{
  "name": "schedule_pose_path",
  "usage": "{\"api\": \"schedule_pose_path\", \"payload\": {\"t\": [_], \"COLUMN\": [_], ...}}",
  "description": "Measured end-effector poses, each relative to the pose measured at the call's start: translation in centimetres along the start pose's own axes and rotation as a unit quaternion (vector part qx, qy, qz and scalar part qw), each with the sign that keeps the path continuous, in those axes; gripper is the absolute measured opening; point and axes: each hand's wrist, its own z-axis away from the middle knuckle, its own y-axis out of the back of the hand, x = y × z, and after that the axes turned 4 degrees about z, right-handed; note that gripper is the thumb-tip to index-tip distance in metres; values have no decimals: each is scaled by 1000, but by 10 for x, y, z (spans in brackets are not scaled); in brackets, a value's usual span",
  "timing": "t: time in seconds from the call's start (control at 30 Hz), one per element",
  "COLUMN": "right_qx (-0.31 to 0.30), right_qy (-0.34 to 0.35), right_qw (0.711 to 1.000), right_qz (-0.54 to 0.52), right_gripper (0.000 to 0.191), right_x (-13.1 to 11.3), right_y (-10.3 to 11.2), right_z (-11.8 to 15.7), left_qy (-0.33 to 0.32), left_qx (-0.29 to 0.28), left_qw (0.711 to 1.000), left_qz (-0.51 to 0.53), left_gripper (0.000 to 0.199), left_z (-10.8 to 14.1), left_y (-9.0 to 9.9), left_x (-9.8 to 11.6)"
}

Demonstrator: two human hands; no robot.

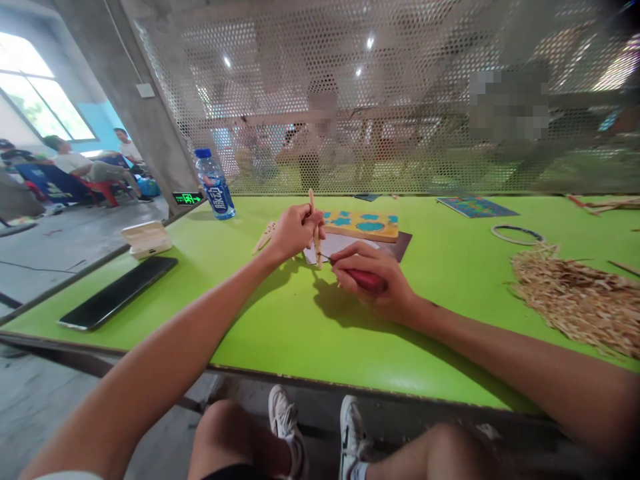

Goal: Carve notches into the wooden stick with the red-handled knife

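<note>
Left hand: the left hand is closed around a slim, pale wooden stick, its fingers pinching it near the middle.
Stick: it stands nearly upright above the table, its upper end poking out over the fingers and its lower end in front of the white paper.
Right hand: the right hand grips a red-handled tool with a thin dark shaft, palm turned toward the table.
Tool tip: it points left and meets the stick near its lower end; whether it cuts in is too small to tell.
Behind the hands: a yellow block with blue patches, with a white sheet of paper and a dark brown sheet close by.
Table: a glossy lime-green tabletop.
Left side: a black phone, a small cream case with its lid raised and a blue-capped clear bottle.
Right side: a heap of pale, thin wooden slivers, near a flat pale ring.
</note>
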Motion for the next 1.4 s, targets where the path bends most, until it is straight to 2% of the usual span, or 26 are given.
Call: {"api": "schedule_pose_path", "payload": {"t": [0.27,0.47,0.6,0.7,0.8,0.87,0.93,1.03,1.1,1.2,1.33,1.4], "right_qx": [96,145,149,107,46,10,-36,-124,-161,-174,-175,-178], "right_qy": [-146,-178,-193,-199,-194,-178,-141,-51,-18,-34,-77,-122], "right_qw": [976,959,957,965,976,984,982,933,904,901,912,918], "right_qz": [-127,-166,-158,-130,-88,-15,119,334,396,396,364,332], "right_gripper": [20,17,14,14,22,24,23,25,26,24,14,20], "right_x": [5,4,1,-7,-19,-26,-29,-26,-20,-13,-13,-16], "right_y": [3,-2,-1,4,13,20,25,26,21,11,7,8], "right_z": [-13,-15,-16,-17,-16,-17,-18,-16,-12,-5,-6,-9], "left_qy": [-3,-10,-14,-14,-13,-11,-8,-5,-6,4,28,37], "left_qx": [-23,-33,-43,-48,-50,-51,-52,-51,-51,-64,-89,-92], "left_qw": [1000,999,998,997,996,996,995,994,992,984,968,961], "left_qz": [21,23,39,58,71,78,85,100,117,163,233,257], "left_gripper": [26,30,31,30,29,29,30,29,28,27,26,27], "left_z": [0,0,-3,-4,-4,-4,-4,-3,-1,2,5,5], "left_y": [1,1,1,2,4,4,5,5,3,-2,-9,-12], "left_x": [5,6,1,-4,-7,-8,-9,-7,-4,1,5,6]}}
